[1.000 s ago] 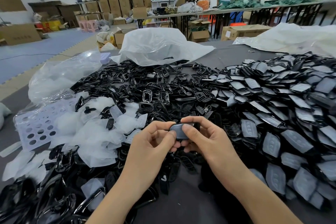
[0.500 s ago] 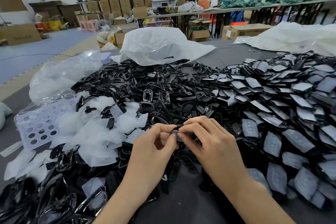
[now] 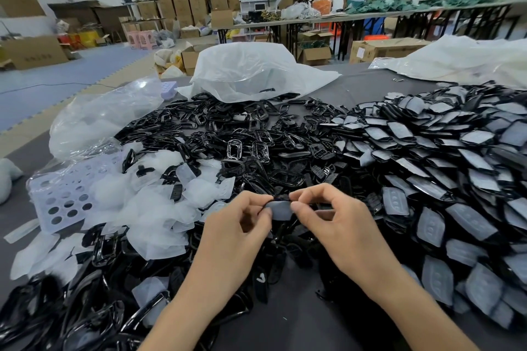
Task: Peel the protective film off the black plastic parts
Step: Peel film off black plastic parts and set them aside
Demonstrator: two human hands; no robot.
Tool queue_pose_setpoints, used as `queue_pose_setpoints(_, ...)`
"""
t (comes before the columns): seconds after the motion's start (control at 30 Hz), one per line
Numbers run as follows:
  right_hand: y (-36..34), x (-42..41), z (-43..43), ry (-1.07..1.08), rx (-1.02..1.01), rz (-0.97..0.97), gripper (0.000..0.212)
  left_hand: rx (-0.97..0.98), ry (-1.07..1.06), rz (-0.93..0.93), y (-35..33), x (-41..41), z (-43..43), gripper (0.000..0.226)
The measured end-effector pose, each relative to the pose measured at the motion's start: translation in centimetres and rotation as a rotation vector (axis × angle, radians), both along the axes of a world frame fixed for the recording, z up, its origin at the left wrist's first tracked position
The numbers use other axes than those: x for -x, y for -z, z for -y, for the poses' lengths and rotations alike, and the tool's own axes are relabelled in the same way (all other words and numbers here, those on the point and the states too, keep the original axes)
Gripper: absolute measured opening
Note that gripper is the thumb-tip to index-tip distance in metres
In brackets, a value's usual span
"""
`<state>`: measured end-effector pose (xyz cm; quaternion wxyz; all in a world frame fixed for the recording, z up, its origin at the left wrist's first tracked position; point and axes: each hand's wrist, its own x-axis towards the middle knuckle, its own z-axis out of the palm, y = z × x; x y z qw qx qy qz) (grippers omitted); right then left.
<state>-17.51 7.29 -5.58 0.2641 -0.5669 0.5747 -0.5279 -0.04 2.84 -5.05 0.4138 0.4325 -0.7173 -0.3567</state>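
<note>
**Two hands pinch one filmed part**

The left hand (image 3: 236,234) and right hand (image 3: 336,225) hold a black plastic part (image 3: 281,198) between them. Their curled fingers (image 3: 309,194) pinch its opposite edges, and its grey film (image 3: 279,212) is still on. Filmed parts (image 3: 427,157) are heaped right of the fingers, and film scraps (image 3: 148,208) lie left of them on the bench (image 3: 285,325).

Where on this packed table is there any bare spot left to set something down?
Bare grey tabletop shows between the forearms, and behind, between the white plastic bag and the heap of film-covered black parts. Elsewhere it is crowded.

Both hands, left (image 3: 239,225) and right (image 3: 330,222), pinching a film-covered black part (image 3: 279,209), over heaped black parts (image 3: 256,145), peeled films (image 3: 159,208) leftward
</note>
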Motion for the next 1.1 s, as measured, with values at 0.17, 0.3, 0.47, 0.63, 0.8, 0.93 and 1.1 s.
queue_pose_setpoints(0.17,-0.2,1.1,-0.1,0.149,0.064,0.053,0.020,-0.121,0.028,-0.171,-0.7,-0.1,0.2,0.017)
queue_pose_setpoints(0.3,-0.2,-0.1,0.1,-0.116,-0.045,0.420,0.026,-0.192,0.100,-0.285,-1.0,0.3,-0.3,0.013)
queue_pose_setpoints(0.47,0.1,-1.1,0.4,-0.201,-0.044,0.521,0.017,-0.234,0.124,-0.352,-1.0,0.6,-0.6,0.015)
queue_pose_setpoints(0.63,0.2,-1.4,0.6,-0.251,-0.046,0.721,0.023,-0.243,0.141,-0.379,-1.2,0.7,-0.7,0.020)
queue_pose_setpoints(0.8,0.1,-1.7,0.6,-0.251,-0.048,0.733,0.026,-0.245,0.131,-0.380,-1.3,0.7,-0.7,0.020)
queue_pose_setpoints(0.93,0.0,-1.6,0.4,-0.258,-0.032,0.726,0.028,-0.246,0.133,-0.387,-1.2,0.7,-0.7,0.017)
queue_pose_setpoints(1.1,0.1,-1.5,0.4,-0.255,-0.048,0.700,0.025,-0.250,0.139,-0.385,-1.1,0.6,-0.6,0.016)
